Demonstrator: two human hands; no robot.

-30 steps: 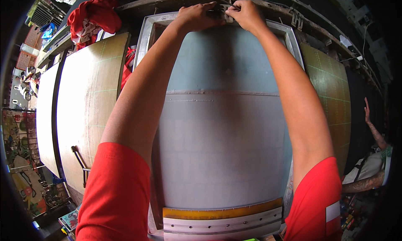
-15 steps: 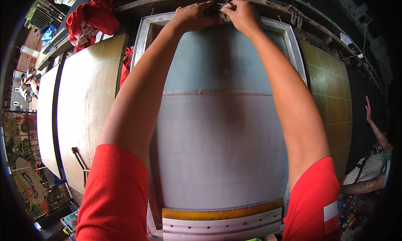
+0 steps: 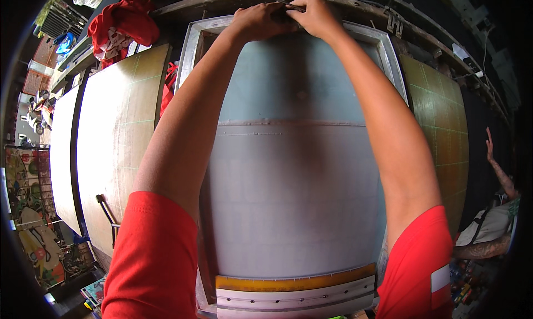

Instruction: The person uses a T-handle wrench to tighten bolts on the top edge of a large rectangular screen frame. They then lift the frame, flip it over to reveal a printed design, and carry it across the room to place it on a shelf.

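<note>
Position: you wear the single view on your head, above a framed printing screen (image 3: pixel 294 180).
Facing: it looks down and forward along your outstretched arms, which enter from the lower edge.
Nearness: your red sleeves (image 3: pixel 152 258) sit close at the bottom; your left hand (image 3: pixel 261 22) and right hand (image 3: pixel 316 16) lie farthest, at top centre.
Distortion: straight edges bow toward the rim.
Shared view: none; only one camera shows.

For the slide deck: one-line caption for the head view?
Both hands, left hand and right hand, grip the far edge of a framed screen.
</note>
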